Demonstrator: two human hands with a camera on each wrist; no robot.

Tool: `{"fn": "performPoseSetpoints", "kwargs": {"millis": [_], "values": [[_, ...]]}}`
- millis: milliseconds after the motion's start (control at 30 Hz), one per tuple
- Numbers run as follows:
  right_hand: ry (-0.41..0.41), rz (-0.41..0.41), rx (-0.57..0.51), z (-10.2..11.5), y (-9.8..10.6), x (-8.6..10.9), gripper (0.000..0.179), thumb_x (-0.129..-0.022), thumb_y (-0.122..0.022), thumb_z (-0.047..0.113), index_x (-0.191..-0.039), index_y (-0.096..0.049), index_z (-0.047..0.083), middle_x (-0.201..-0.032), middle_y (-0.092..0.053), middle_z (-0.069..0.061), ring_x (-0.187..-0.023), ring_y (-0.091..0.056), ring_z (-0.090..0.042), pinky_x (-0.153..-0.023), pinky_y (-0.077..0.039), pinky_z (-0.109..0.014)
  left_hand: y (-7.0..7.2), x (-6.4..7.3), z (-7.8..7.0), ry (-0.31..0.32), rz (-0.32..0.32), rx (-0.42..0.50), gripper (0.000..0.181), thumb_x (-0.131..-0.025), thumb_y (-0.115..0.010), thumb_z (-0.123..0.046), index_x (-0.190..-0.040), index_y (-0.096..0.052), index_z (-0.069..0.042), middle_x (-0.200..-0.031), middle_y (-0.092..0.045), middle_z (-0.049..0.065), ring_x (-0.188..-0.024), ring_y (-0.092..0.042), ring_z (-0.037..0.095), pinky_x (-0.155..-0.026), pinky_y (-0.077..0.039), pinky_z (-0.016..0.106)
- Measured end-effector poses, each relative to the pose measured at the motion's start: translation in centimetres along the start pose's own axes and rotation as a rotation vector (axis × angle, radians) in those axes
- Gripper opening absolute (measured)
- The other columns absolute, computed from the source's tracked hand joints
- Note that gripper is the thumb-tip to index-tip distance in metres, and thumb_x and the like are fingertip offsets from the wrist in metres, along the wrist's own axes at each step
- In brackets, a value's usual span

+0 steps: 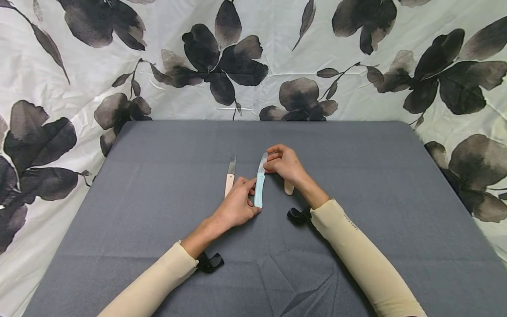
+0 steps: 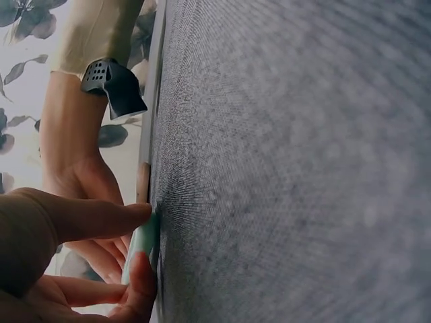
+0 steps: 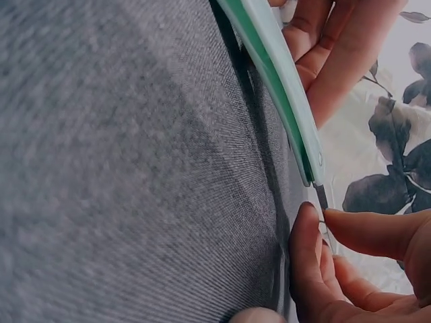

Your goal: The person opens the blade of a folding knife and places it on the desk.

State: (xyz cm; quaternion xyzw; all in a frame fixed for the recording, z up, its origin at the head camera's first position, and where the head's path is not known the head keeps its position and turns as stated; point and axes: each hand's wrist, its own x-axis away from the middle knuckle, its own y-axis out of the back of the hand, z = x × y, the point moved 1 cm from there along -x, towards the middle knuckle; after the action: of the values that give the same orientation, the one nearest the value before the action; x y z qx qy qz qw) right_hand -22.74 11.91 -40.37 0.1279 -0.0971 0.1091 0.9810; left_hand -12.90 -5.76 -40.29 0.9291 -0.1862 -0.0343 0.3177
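Observation:
A folding knife with a light blue handle [image 1: 259, 190] lies between my hands, its blade [image 1: 262, 163] swung out. My left hand [image 1: 236, 204] holds the handle, with the thumb at its lower end and the fingers along its left side. Up at the blade, my right hand [image 1: 286, 165] pinches the metal between thumb and fingers [image 3: 363, 232]. Just left of my left hand is a second folding knife with a pale pink handle [image 1: 229, 184] and its blade out; the hand covers its lower end. A peach-coloured handle [image 1: 289, 188] shows partly from under my right hand.
Grey cloth covers the table [image 1: 158, 154], creased near the front. Behind it hangs a white sheet with dark flowers [image 1: 245, 61]. Each wrist carries a black camera mount [image 1: 210, 263] close over the cloth.

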Motion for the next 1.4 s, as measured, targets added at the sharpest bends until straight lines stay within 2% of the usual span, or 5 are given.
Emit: {"fn": "performPoseSetpoints", "kwargs": {"millis": [267, 433, 567, 1000, 1400], "values": [[0.01, 0.023, 0.103, 0.24, -0.46, -0.1, 0.052, -0.094, -0.068, -0.007, -0.144, -0.053, -0.004, -0.12, -0.06, -0.022, -0.088, -0.067, -0.017, -0.084, -0.063, -0.031, 0.03, -0.11, -0.41, 0.023, -0.006, -0.065, 0.083, -0.08, -0.085, 0.003, -0.152, -0.044, 0.008, -0.117, -0.053, 0.02, -0.076, -0.057, 0.014, -0.07, -0.052, 0.024], [0.024, 0.018, 0.203, 0.4, -0.62, 0.0, 0.051, -0.094, -0.069, -0.003, -0.144, -0.056, -0.002, -0.119, -0.063, -0.021, -0.088, -0.069, -0.018, -0.077, -0.06, -0.028, 0.06, -0.22, -0.44, 0.034, -0.014, -0.111, 0.082, -0.08, -0.087, -0.001, -0.152, -0.047, 0.007, -0.115, -0.055, 0.018, -0.091, -0.054, 0.021, -0.081, -0.05, 0.033], [0.024, 0.015, 0.268, 0.52, -0.69, 0.07, 0.051, -0.094, -0.069, 0.001, -0.143, -0.058, -0.001, -0.117, -0.065, -0.018, -0.087, -0.069, -0.017, -0.069, -0.051, -0.025, 0.11, -0.28, -0.34, 0.038, -0.015, -0.126, 0.082, -0.08, -0.088, -0.003, -0.151, -0.048, 0.006, -0.114, -0.056, 0.017, -0.1, -0.055, 0.025, -0.086, -0.051, 0.037], [-0.002, 0.036, 0.289, 0.49, -0.77, -0.08, 0.05, -0.097, -0.067, 0.002, -0.146, -0.057, -0.003, -0.118, -0.065, -0.019, -0.088, -0.069, -0.019, -0.068, -0.047, -0.022, 0.23, -0.41, -0.3, 0.073, 0.011, -0.108, 0.084, -0.081, -0.087, -0.004, -0.152, -0.045, 0.009, -0.118, -0.055, 0.019, -0.102, -0.058, 0.027, -0.093, -0.053, 0.041], [0.001, 0.035, 0.286, 0.85, -0.75, 0.17, 0.049, -0.099, -0.064, 0.003, -0.147, -0.055, -0.004, -0.118, -0.066, -0.019, -0.094, -0.072, -0.029, -0.068, -0.048, -0.022, 0.34, -0.2, -0.5, 0.084, 0.001, -0.09, 0.087, -0.081, -0.087, -0.003, -0.155, -0.042, 0.006, -0.127, -0.052, 0.021, -0.11, -0.059, 0.029, -0.096, -0.054, 0.042]]}}
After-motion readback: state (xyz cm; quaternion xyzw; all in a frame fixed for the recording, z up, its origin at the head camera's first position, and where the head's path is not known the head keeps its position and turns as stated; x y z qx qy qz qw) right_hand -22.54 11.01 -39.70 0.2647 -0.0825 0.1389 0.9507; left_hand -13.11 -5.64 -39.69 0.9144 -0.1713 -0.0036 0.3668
